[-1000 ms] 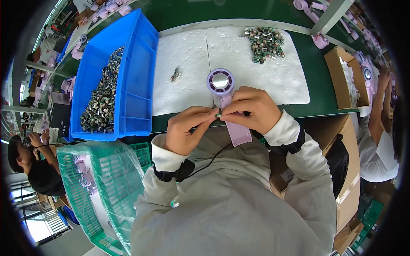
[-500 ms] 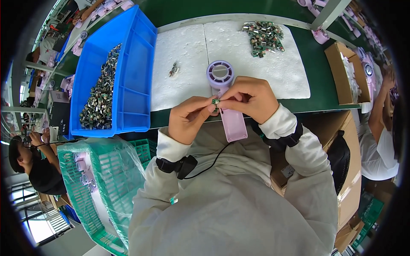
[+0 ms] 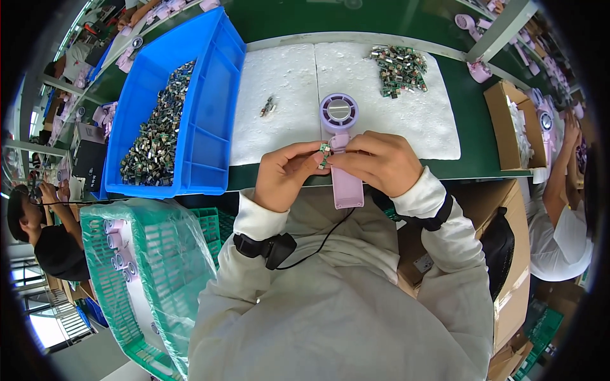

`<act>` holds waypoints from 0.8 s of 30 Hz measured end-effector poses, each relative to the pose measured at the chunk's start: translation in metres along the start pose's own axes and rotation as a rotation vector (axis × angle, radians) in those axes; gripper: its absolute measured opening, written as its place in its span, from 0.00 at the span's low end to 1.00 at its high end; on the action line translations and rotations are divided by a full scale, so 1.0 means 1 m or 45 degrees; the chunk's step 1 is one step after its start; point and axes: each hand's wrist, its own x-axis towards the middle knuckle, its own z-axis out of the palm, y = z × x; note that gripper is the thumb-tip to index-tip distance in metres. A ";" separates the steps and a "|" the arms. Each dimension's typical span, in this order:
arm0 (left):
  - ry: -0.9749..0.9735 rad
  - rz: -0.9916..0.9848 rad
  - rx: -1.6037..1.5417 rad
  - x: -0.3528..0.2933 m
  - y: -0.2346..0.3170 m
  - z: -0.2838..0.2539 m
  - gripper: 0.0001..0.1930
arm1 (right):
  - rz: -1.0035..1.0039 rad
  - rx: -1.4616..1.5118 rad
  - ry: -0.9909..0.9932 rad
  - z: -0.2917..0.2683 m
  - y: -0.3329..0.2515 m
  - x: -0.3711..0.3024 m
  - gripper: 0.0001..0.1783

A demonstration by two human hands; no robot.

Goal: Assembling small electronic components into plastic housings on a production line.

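A small green circuit board (image 3: 325, 155) is pinched between the thumb and fingers of my left hand (image 3: 283, 173), over the table's front edge. My right hand (image 3: 384, 164) is closed just beside it, its fingertips meeting near the board and across the fan's handle; what they grip is hidden. Under both hands lies a handheld fan with a round purple head (image 3: 338, 113) and an open pink handle shell (image 3: 347, 188) that sticks out past the table edge. Part of the handle is covered by my right fingers.
At left stands a blue bin (image 3: 206, 127) of circuit boards. White foam sheets (image 3: 279, 70) carry a board pile (image 3: 399, 70) and a few loose boards (image 3: 267, 106). A green crate (image 3: 152, 286) with fan parts is lower left, a cardboard box (image 3: 508, 127) right. Other people work on both sides.
The circuit board has turned to show more of its green face in my left hand. My right fingers have shifted from pinching it to beside it, and the view has tilted slightly.
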 end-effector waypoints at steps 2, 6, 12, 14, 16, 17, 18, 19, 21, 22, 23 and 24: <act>0.017 -0.032 0.009 0.000 0.000 -0.001 0.13 | 0.126 0.139 0.054 0.004 -0.003 0.000 0.10; 0.108 -0.024 0.020 -0.002 0.000 0.004 0.13 | 0.475 0.463 0.191 0.019 -0.014 0.004 0.10; 0.181 0.039 0.011 -0.003 -0.002 0.012 0.13 | 0.589 0.402 0.307 0.027 -0.017 0.009 0.08; 0.187 0.038 0.018 -0.003 -0.003 0.012 0.13 | 0.549 0.332 0.308 0.026 -0.018 0.009 0.08; 0.195 0.034 0.015 -0.003 -0.004 0.012 0.13 | 0.475 0.192 0.324 0.026 -0.020 0.008 0.08; 0.196 0.029 0.015 -0.004 -0.005 0.011 0.12 | 0.472 0.193 0.320 0.026 -0.021 0.009 0.08; 0.197 0.024 0.016 -0.004 -0.005 0.011 0.12 | 0.455 0.131 0.323 0.026 -0.023 0.010 0.08; 0.202 0.026 0.014 -0.004 -0.005 0.011 0.12 | 0.439 0.070 0.326 0.025 -0.025 0.010 0.08; 0.184 0.040 0.017 -0.003 -0.003 0.011 0.12 | 0.419 0.007 0.329 0.025 -0.028 0.010 0.08; 0.175 0.048 0.018 -0.003 -0.003 0.011 0.12 | 0.429 0.013 0.314 0.024 -0.028 0.010 0.08; 0.177 0.051 0.018 -0.004 -0.003 0.012 0.12 | 0.439 0.019 0.299 0.024 -0.029 0.009 0.08; 0.186 0.062 0.012 -0.005 -0.005 0.013 0.12 | 0.449 0.024 0.285 0.023 -0.029 0.009 0.08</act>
